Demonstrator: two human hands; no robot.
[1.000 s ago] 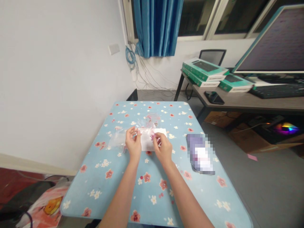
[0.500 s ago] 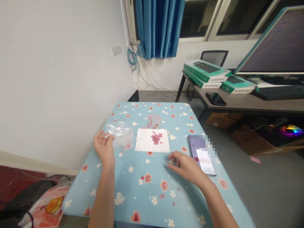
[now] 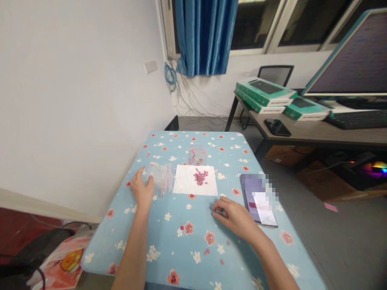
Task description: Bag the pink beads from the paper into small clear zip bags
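Note:
My left hand (image 3: 142,188) is open, thumb and fingers apart, at the left edge of some clear zip bags (image 3: 160,177) lying flat on the table. Whether the fingertips press on the plastic I cannot tell. To the right of the bags lies a white sheet of paper (image 3: 183,181) with a cluster of small pink beads (image 3: 200,177) on it. Just behind the paper is another clear zip bag (image 3: 198,155) with pink pieces in it. My right hand (image 3: 231,215) hovers near the paper's front right corner, thumb and index finger pinched; what they hold, if anything, is too small to make out.
A phone with a lit screen (image 3: 261,205) lies right of my right hand on the flowered blue tablecloth (image 3: 169,245). A wall (image 3: 75,100) borders the table's left side. At the right stands a desk (image 3: 305,131) with green boxes (image 3: 266,90), another phone (image 3: 277,127) and a monitor (image 3: 353,56).
My left hand has shifted right and lower, and the clear bags have slid right, closer to the paper, and lie flatter. My right thumb and index finger have drawn closer together.

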